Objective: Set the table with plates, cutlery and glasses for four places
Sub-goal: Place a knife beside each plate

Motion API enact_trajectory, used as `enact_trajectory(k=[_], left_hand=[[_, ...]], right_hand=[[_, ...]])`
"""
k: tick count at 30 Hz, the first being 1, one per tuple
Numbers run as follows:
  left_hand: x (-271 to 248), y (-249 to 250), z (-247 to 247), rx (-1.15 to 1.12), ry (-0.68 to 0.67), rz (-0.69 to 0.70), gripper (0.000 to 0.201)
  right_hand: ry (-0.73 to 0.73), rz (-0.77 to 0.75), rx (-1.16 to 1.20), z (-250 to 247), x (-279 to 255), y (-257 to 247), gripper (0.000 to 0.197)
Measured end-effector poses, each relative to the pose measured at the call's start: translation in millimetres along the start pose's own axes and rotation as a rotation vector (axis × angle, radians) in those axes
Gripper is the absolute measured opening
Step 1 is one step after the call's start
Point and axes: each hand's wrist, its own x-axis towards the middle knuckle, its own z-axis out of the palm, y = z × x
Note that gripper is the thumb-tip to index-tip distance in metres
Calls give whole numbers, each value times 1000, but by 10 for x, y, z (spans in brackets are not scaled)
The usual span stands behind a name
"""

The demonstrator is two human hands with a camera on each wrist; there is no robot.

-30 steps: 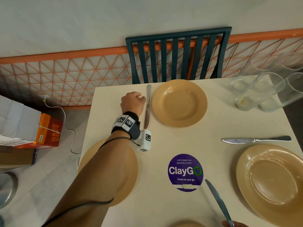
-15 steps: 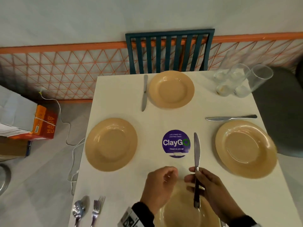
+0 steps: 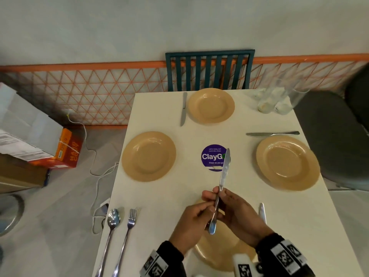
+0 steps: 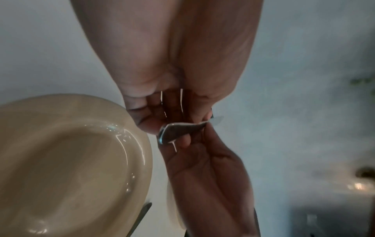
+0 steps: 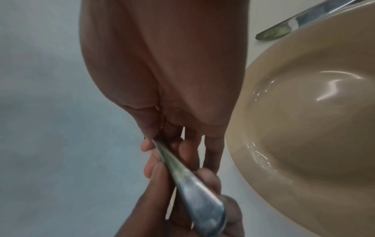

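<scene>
Plate (image 3: 223, 250) near edge half hidden under hands

Readable text: one sticker, one box, coded wrist tags

A round purple sticker (image 3: 213, 157) on the table (image 3: 159, 196), just beyond the two hands' grip on the knife (image 3: 220, 188), reads "Let's keep our pantries clean", "ClayG" with the last letter hidden behind the blade, and "Clean as you go". Far left of the grip, on the floor, an orange box (image 3: 68, 150) carries large pale lettering turned sideways, too blurred to read with certainty. Nearer than the grip, both wrist bands (image 3: 287, 256) bear black-and-white square code markers, with no legible words.
</scene>
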Motion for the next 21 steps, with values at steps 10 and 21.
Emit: enact_trajectory(k=[10,21], left_hand=[[-776,-230,-60,-136,61,-80,21],[-998,-315,-380,-291,36,-191,22]], right_hand=[[-214,142,-333,7,-313,266,30],[-238,123,-405,255,-395,485,29]])
